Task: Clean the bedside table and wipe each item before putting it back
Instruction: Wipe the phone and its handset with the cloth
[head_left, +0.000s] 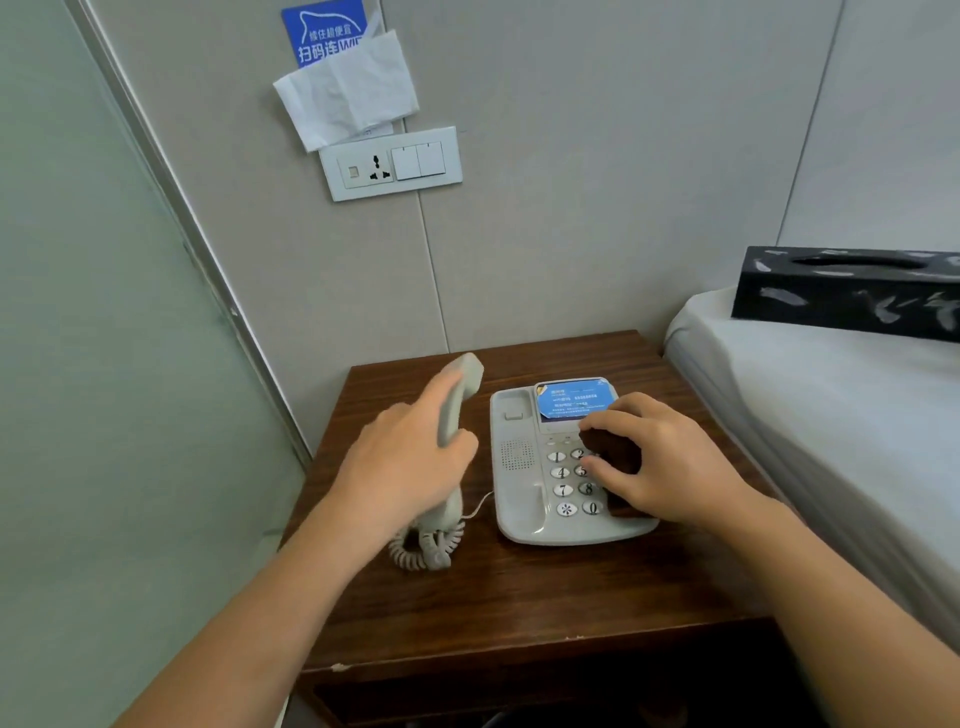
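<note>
A white-sheeted mattress (831, 415) fills the 3 o'clock side, carrying a black rectangular tissue box with pale feather marks (852, 291). At centre stands the dark brown wooden bedside table (519, 597), and on it, toward 1 o'clock, the grey push-button telephone base (524, 467). The left hand (410, 467) is wrapped around the grey handset (454, 410), lifted at 10 o'clock of the base, its coiled cord (426, 545) on the tabletop. The right hand (670, 462) presses a dark brown cloth (618, 467) onto the keypad

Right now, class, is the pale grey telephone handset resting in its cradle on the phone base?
No: the left hand holds the pale grey telephone handset lifted beside the phone base, leaving the cradle empty.
</note>
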